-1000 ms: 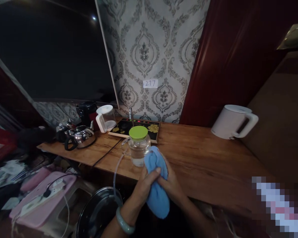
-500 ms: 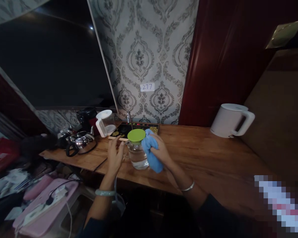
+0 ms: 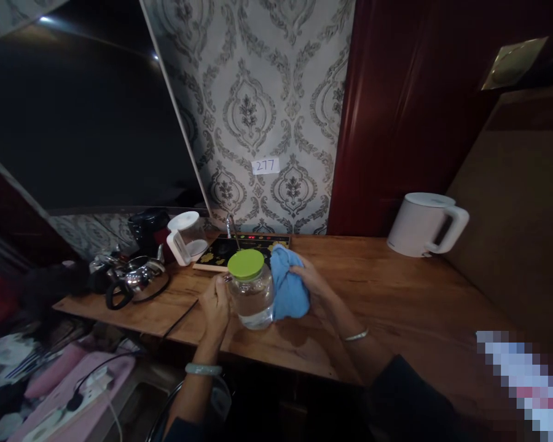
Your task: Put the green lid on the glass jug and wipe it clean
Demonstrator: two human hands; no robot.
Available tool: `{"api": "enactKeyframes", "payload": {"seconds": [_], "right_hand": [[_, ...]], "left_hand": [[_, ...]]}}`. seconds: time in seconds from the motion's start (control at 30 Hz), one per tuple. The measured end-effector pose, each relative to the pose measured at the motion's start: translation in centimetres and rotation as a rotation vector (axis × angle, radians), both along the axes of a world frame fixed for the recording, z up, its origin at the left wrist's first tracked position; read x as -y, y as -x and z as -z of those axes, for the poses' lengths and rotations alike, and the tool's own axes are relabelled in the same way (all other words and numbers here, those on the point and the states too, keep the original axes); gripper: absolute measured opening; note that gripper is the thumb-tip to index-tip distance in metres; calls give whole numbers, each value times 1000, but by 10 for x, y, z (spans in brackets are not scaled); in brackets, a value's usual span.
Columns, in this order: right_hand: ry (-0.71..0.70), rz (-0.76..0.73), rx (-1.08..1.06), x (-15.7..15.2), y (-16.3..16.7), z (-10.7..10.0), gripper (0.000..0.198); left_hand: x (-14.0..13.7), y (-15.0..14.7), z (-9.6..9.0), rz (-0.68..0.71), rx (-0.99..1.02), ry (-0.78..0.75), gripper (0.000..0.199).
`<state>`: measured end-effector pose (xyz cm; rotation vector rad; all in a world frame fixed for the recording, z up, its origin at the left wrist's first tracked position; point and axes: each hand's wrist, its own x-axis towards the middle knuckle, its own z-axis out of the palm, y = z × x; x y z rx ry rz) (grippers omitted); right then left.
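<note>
Nearest the camera, two forearms reach up onto the wooden table point(image 3: 396, 294), a pale green bangle point(image 3: 203, 369) on the left wrist and a thin silver bangle point(image 3: 356, 335) on the right. The left hand point(image 3: 215, 305) is curled around the handle side of the glass kettle point(image 3: 253, 294), fingers closed on it, holding it upright near the table's front edge. That kettle has a bright green lid point(image 3: 246, 264) on top and a little clear water sitting in the bottom. On the other side, the right hand point(image 3: 309, 280) grips a bunched blue cloth point(image 3: 287, 287) and presses it flat against the kettle's glass wall, cloth touching glass. Down at the lower left, below the table, a pink board point(image 3: 69, 393) with a white cable lies among clutter.

Just behind the kettle sits a black tea stove point(image 3: 221, 248) with gold flowers and small red lights along its back edge. Left of it stands a white-handled glass jug point(image 3: 185, 237), and further left a shiny steel kettle point(image 3: 136, 279) with a black handle. Well off to the right, a white electric kettle point(image 3: 426, 224) stands alone near the wall. At the back, patterned wallpaper carries a small label reading 277 point(image 3: 265, 166), with a dark screen point(image 3: 83, 123) to its left.
</note>
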<state>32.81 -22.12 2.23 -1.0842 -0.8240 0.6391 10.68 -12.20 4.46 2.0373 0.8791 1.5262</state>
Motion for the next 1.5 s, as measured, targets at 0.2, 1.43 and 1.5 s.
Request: {"api": "enactKeyframes", "payload": {"seconds": [0.2,1.43,1.5], "right_hand": [[73,-332,127,-56,-7,-40,38],[-15,286,414,55,74,-4,59],[-15,328,551,47,91,-6,63]], "left_hand": [[-5,0,7,-54,-20,2,47],[-1,-5,2,-92,-111,-74,37],[-1,-5,2,-92,-109,-57,40]]}}
